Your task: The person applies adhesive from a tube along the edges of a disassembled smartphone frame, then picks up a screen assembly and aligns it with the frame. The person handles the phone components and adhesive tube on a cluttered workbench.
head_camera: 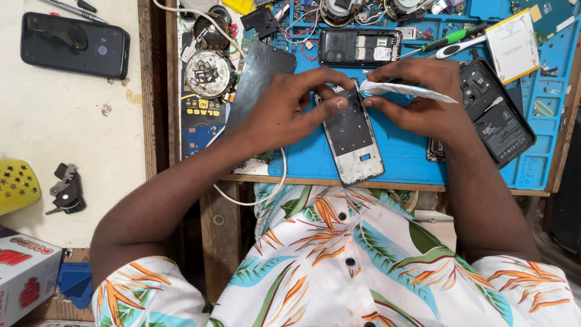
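The grey and black rectangular phone frame [353, 136] lies flat on the blue repair mat [405, 154] of the surface, directly under both hands. It looks already stripped: no screen or back cover is on it, only a dark inner plate with small openings. The left hand [290, 106] presses on the upper end of the frame, its fingers curled around that edge. The right hand [423, 97] pinches a white, thin, pointed strip [405, 91], maybe a peeled film or tape, though I cannot tell for sure; its near end is at the top of the frame, so I judge the peeling is not finished. The long axis of the frame runs from the person's body away towards the top of the mat, slightly tilted, with the far end leaning to the person's left.
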